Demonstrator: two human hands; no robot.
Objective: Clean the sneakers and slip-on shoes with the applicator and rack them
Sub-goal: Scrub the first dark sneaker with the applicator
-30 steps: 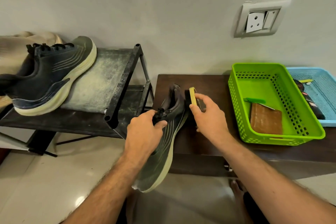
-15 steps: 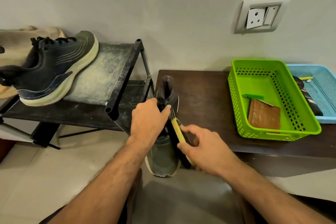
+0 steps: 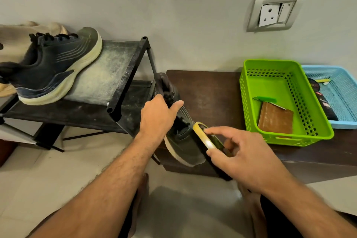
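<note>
My left hand (image 3: pixel 157 117) grips a dark grey sneaker (image 3: pixel 183 141) by its laced top, toe pointing toward me, over the near left corner of the low brown table (image 3: pixel 212 91). My right hand (image 3: pixel 241 152) pinches a yellow-backed applicator (image 3: pixel 205 138) and holds it against the sneaker's right side near the toe. The matching dark sneaker (image 3: pixel 52 67) with a cream sole lies on the top shelf of the black shoe rack (image 3: pixel 127 75) at the left. A beige slip-on shoe (image 3: pixel 13 40) shows partly behind it.
A green basket (image 3: pixel 320 114) on the table holds a brown pad (image 3: pixel 275 118) and a green item. A blue basket (image 3: pixel 343 91) with dark items stands at the far right. A wall socket (image 3: pixel 274 12) is above. Light floor tiles lie below; my bare feet are near the table.
The sneaker has turned from lying on its side to toe toward me. My right hand has carried the applicator from the heel area down to the side by the toe.
</note>
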